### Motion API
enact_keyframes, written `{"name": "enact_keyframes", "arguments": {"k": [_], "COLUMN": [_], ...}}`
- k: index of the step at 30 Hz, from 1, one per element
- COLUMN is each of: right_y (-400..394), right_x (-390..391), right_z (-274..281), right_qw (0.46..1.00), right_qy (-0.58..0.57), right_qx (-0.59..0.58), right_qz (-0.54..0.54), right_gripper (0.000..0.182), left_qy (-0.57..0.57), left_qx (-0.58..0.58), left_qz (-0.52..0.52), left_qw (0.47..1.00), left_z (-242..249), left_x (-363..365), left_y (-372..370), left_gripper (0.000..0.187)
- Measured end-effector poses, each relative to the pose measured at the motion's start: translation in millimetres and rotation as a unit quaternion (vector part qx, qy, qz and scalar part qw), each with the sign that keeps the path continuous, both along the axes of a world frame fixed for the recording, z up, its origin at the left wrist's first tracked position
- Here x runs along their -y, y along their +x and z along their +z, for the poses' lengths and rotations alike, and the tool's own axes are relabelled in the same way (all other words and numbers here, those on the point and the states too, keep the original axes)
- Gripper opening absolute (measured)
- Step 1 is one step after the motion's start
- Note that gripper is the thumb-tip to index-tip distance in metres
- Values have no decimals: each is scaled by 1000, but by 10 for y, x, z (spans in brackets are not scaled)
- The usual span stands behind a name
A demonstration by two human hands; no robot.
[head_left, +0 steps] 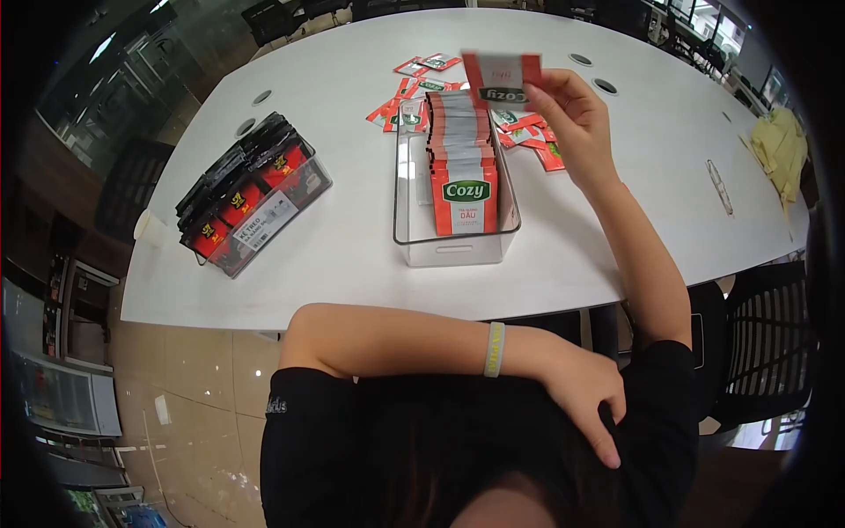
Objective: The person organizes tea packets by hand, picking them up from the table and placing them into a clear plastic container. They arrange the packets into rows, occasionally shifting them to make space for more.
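Note:
My right hand (576, 119) is closed on a red and white Cozy tea sachet (503, 77), pinched between thumb and fingers. The sachet is upside down, raised above the far end of a clear plastic bin (458, 251). A long row of Cozy tea sachets (465, 198) stands upright in that bin, the front one facing me. My left arm is folded across my body, and a grey band (495, 349) circles its wrist. My left hand (583, 392) lies against my black shirt near the right sleeve, thumb apart from the loosely bent fingers and no object visible in it.
Loose tea sachets (409, 113) lie scattered behind and beside the bin. To the left, another clear bin (304, 198) holds black and red coffee packets (238, 204), with a paper cup (150, 227) near it. A pen-like item (719, 187) and yellow-green cloth (778, 150) are at right.

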State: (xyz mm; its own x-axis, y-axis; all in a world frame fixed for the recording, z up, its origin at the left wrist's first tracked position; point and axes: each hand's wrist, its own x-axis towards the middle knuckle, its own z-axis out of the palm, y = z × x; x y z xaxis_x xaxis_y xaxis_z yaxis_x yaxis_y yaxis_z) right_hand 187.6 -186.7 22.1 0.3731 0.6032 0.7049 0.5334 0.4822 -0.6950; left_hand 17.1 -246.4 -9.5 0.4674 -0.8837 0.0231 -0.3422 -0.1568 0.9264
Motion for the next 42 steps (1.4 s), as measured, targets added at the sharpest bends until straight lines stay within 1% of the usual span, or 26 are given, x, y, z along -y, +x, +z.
{"name": "enact_keyframes", "arguments": {"k": [2, 4, 5, 6, 8, 10, 11, 13, 15, 16, 18, 19, 21, 22, 23, 25, 27, 29, 30, 31, 32, 34, 36, 39, 40, 42], "right_y": [-34, -26, -82, -140, -235, -223, -248, -233, -206, -170, -162, -154, -128, -124, -126, -141, -143, -164, -148, -119, -160, -326, -532, -718, -747, -803], "right_x": [19, 11, 23, 43, 42, 43, 8, 11, 22, 15, 15, 3, -24, -13, 8, 48, 43, 87, 67, 20, -19, -42, -95, -126, -127, -146], "right_z": [21, 2, 11, 30, 39, 33, 24, 45, 83, 97, 137, 138, 131, 134, 153, 192, 216, 292, 323, 361, 427, 533, 529, 459, 420, 321], "right_qw": [999, 995, 998, 997, 996, 998, 997, 998, 999, 999, 998, 998, 996, 995, 995, 994, 994, 998, 998, 996, 982, 959, 925, 834, 834, 769], "right_qy": [33, 64, 42, 32, 28, 13, 56, 50, 34, 42, 45, 44, 60, 56, 54, -2, 14, -34, -34, -38, -41, -125, -183, -284, -284, -269], "right_qx": [33, 37, 4, -18, -29, 46, 59, 47, 6, 18, -4, -3, -56, -77, -78, -109, -104, -52, -51, 56, 162, 226, 301, 456, 458, 580], "right_qz": [27, 66, 42, 67, 79, 28, 16, 13, 14, -7, -39, -37, -31, -7, -4, -9, 5, 26, 26, 57, 91, 121, 145, 124, 123, 12], "right_gripper": [18, 19, 20, 20, 19, 18, 18, 18, 19, 19, 18, 18, 18, 20, 20, 17, 17, 20, 20, 20, 21, 25, 29, 28, 28, 34], "left_qy": [12, 9, -12, -14, -110, -78, -76, -73, 45, 46, -53, -54, -141, -74, -76, -7, 8, 22, -37, -96, -99, -58, -35, 23, 55, 48], "left_qx": [-49, 47, 48, 52, 97, 75, 94, 110, 90, 89, 68, 69, 131, 99, 98, 88, 65, 47, 67, 87, 89, 105, 119, 127, 126, 137], "left_qz": [11, 16, 14, 4, 58, 28, 43, 60, -2, -2, 23, 25, 71, 22, 26, 11, 0, -12, 26, 66, 71, 41, 40, 22, 13, 19], "left_qw": [999, 999, 999, 999, 987, 994, 992, 989, 995, 995, 996, 996, 979, 992, 992, 996, 998, 999, 997, 989, 989, 992, 992, 991, 990, 989], "left_z": [-32, -145, -179, -252, -306, -258, -216, -143, -37, -51, -134, -188, -210, -228, -171, -63, -35, -54, -122, -172, -208, -268, -158, -18, 11, -21], "left_x": [-19, 57, 84, 126, 170, 158, 153, 130, 89, 88, 112, 152, 216, 203, 178, 122, 68, 62, 94, 124, 163, 216, 151, 49, 28, 33], "left_y": [-4, -35, -39, -75, -140, -124, -123, -123, -94, -100, -112, -148, -251, -204, -179, -155, -142, -143, -176, -200, -204, -195, -167, -145, -139, -137], "left_gripper": [65, 66, 68, 68, 75, 78, 79, 80, 81, 81, 82, 82, 81, 82, 82, 75, 76, 76, 80, 85, 85, 85, 85, 85, 85, 85]}}
